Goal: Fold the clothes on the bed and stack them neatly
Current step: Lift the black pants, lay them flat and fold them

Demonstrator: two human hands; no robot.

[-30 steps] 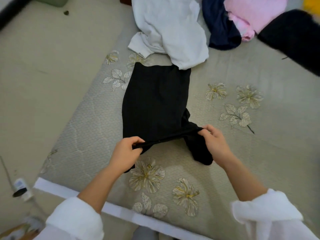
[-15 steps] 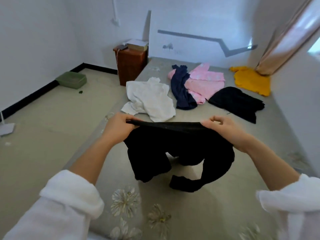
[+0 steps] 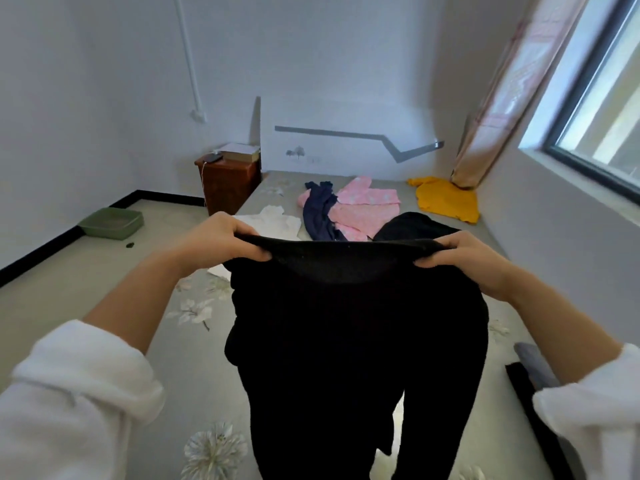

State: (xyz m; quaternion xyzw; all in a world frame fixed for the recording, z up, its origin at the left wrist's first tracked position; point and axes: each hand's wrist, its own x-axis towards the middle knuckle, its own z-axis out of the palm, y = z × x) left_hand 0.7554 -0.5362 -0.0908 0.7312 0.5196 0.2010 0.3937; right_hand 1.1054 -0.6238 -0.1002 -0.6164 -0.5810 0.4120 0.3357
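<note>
Black trousers (image 3: 346, 341) hang upright, waistband up, legs toward the bed (image 3: 187, 362). The left grip (image 3: 221, 242) and right grip (image 3: 464, 258) each clench a waistband end, and a white shirt (image 3: 273, 220) lies half-hidden behind.

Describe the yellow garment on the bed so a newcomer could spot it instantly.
Follow the pale pink curtain by the window down to its hem. There, in the bed's far right corner, lies the mustard-yellow garment. It alone is yellow, unlike the pink patterned garment and black crumpled garment nearby.
</note>
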